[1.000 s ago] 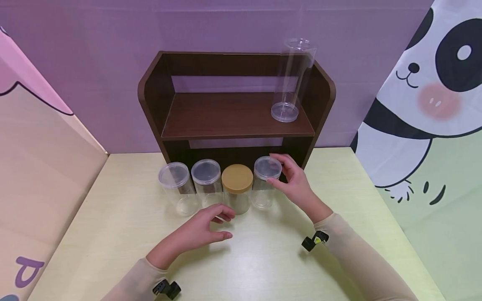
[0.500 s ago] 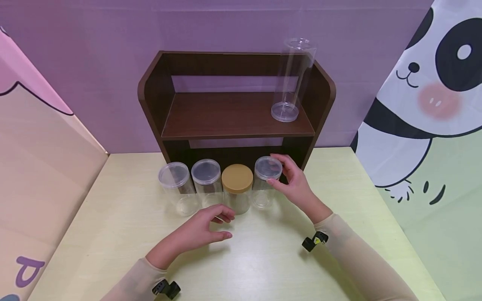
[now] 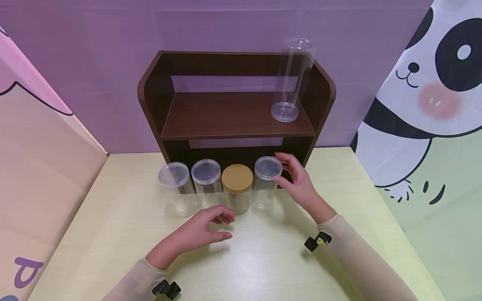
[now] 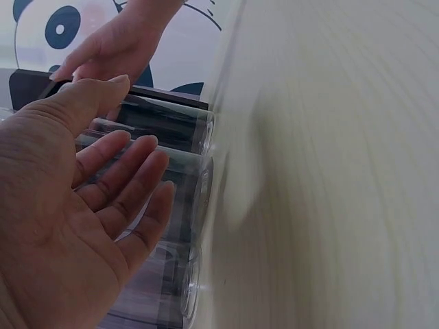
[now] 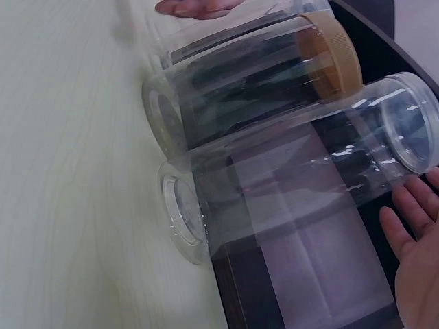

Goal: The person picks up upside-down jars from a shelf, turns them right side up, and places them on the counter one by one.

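Observation:
In the head view a row of clear plastic jars stands on the table: a clear-lidded jar [image 3: 175, 176] at the left end, another clear-lidded jar [image 3: 206, 173] beside it, then a jar with a tan lid [image 3: 237, 179], and a clear-lidded jar [image 3: 267, 169] at the right end. My right hand [image 3: 299, 184] is beside that last jar, thumb and fingers spread around its right side, fingertips right at the lid. In front of the tan-lidded jar hovers my left hand [image 3: 205, 228], fingers loosely bent and holding nothing.
Behind the jars stands a dark brown two-level shelf [image 3: 226, 117]. A tall clear cylinder [image 3: 285, 110] is upright on the right of its upper board. The pale table [image 3: 256, 267] extends in front; a purple cloth [image 3: 94, 83] hangs behind and a panda-print cloth [image 3: 448, 159] at right.
My right hand has moved slightly right, loosening its fingers from the right-end jar, which stays in the row. The left hand has hardly moved.

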Action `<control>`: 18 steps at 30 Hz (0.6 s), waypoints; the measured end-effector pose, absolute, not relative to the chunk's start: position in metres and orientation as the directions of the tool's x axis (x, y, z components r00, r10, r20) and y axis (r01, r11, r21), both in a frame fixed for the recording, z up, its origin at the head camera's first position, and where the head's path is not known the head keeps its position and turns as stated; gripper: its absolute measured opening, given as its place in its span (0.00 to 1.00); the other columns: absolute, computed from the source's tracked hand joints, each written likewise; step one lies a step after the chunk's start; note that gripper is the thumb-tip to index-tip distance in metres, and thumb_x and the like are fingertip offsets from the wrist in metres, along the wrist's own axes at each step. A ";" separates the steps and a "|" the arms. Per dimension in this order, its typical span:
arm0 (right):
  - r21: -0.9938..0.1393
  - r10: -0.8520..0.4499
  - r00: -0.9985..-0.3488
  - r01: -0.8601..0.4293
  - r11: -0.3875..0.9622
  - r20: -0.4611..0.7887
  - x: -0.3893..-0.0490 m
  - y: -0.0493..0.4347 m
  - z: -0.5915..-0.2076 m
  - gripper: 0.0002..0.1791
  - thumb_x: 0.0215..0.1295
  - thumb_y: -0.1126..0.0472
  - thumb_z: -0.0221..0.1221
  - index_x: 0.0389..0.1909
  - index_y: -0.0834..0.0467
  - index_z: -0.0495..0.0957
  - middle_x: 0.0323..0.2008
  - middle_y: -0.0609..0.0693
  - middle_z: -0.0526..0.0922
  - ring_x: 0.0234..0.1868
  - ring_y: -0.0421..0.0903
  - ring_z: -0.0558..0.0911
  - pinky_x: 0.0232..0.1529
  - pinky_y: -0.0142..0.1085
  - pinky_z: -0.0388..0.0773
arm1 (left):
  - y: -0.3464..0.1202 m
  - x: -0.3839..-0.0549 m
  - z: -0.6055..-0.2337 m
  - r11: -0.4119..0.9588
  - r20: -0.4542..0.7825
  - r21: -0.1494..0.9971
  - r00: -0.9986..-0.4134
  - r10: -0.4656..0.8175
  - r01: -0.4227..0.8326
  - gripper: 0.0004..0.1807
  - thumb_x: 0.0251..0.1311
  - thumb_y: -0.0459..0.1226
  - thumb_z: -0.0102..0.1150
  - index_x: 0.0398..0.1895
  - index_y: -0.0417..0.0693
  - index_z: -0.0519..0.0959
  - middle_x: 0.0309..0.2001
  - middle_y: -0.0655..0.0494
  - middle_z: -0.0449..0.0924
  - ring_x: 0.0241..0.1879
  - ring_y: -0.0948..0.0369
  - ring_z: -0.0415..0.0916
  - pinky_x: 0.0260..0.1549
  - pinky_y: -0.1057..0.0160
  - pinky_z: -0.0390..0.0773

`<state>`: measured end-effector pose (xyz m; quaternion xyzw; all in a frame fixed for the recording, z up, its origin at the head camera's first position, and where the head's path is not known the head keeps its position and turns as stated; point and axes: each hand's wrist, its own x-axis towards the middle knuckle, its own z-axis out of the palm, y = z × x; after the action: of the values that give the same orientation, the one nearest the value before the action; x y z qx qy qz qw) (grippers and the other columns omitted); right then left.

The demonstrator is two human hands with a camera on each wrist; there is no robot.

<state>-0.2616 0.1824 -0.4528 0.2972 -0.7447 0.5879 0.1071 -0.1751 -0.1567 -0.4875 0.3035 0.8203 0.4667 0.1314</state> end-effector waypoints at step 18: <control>-0.781 0.196 -0.767 -0.543 0.310 0.611 -0.262 0.219 -0.435 0.11 0.74 0.70 0.68 0.52 0.71 0.80 0.42 0.58 0.84 0.44 0.40 0.82 0.49 0.29 0.81 | -0.153 -0.176 -0.487 0.383 0.074 0.837 -0.775 0.627 0.390 0.25 0.70 0.40 0.78 0.65 0.42 0.82 0.56 0.51 0.87 0.56 0.49 0.85 0.63 0.44 0.83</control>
<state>-0.2617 0.2195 -0.4352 0.1166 -0.7430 0.5758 0.3207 -0.1763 -0.1530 -0.4873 0.3095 0.8216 0.4610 0.1288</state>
